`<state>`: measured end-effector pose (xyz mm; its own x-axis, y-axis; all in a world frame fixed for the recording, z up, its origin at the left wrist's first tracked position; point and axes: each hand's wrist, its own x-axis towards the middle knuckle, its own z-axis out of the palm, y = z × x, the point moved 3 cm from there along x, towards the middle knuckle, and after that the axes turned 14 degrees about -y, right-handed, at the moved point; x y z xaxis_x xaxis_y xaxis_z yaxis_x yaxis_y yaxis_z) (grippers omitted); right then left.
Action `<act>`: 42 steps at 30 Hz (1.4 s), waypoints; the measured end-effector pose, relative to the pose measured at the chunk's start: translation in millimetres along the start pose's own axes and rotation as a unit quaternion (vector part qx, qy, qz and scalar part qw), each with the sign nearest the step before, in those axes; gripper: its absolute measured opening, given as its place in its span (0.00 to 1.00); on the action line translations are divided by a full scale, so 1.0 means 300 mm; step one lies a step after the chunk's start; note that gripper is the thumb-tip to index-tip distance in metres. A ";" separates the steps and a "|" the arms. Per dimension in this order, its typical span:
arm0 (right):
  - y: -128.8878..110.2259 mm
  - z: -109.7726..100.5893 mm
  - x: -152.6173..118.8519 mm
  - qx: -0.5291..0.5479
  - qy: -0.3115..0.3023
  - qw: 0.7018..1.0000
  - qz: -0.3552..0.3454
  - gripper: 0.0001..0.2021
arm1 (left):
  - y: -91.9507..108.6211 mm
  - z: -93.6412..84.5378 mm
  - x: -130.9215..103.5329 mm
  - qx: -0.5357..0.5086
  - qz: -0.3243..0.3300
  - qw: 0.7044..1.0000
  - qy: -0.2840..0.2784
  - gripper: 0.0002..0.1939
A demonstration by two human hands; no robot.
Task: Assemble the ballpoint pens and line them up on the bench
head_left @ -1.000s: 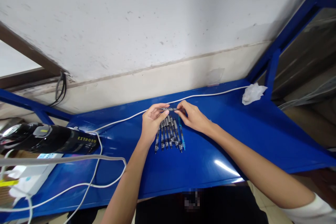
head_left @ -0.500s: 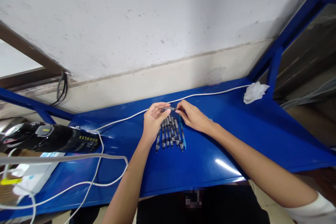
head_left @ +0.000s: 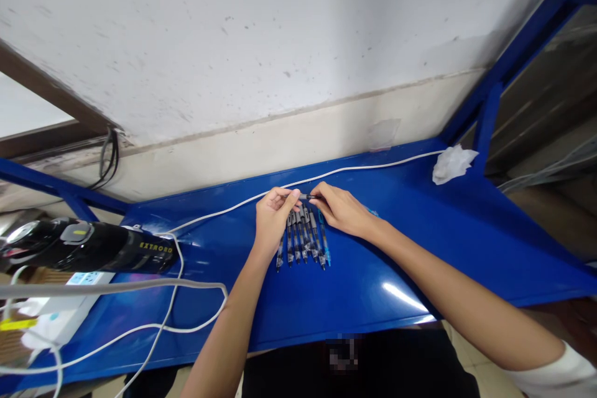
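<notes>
Grey pen [head_left: 305, 197] between both hands [head_left: 273, 216]

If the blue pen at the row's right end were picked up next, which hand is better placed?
Right, I'd judge: the right hand is close to the blue pen, while the left hand is beyond the dark pens. Both grip the held pen, so the right must first let go.

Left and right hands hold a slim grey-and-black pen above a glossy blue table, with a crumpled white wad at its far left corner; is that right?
Wrong corner: the head view shows the crumpled white wad at the far right. The left hand and right hand do hold the slim grey-and-black pen above the glossy blue table.
</notes>
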<state>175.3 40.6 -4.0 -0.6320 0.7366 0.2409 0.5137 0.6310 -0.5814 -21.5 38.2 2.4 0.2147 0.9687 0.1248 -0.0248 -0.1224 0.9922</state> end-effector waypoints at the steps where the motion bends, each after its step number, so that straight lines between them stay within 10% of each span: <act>1: -0.001 0.003 0.000 -0.002 -0.006 1.000 0.008 0.07 | 0.000 0.001 0.000 0.002 -0.004 1.000 0.001 0.16; 16: -0.008 -0.011 0.000 -0.064 0.022 0.998 -0.016 0.17 | 0.014 0.002 -0.004 -0.015 0.028 0.998 -0.061 0.16; 42: 0.000 -0.027 -0.007 -0.096 0.057 0.994 0.011 0.15 | 0.017 -0.059 0.010 -0.096 0.031 0.993 0.067 0.19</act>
<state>181.3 40.9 1.7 -0.5546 0.7670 0.3228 0.6351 0.6408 -0.4313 -38.1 44.4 7.9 0.0749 0.9823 0.1719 -0.2217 -0.1517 0.9632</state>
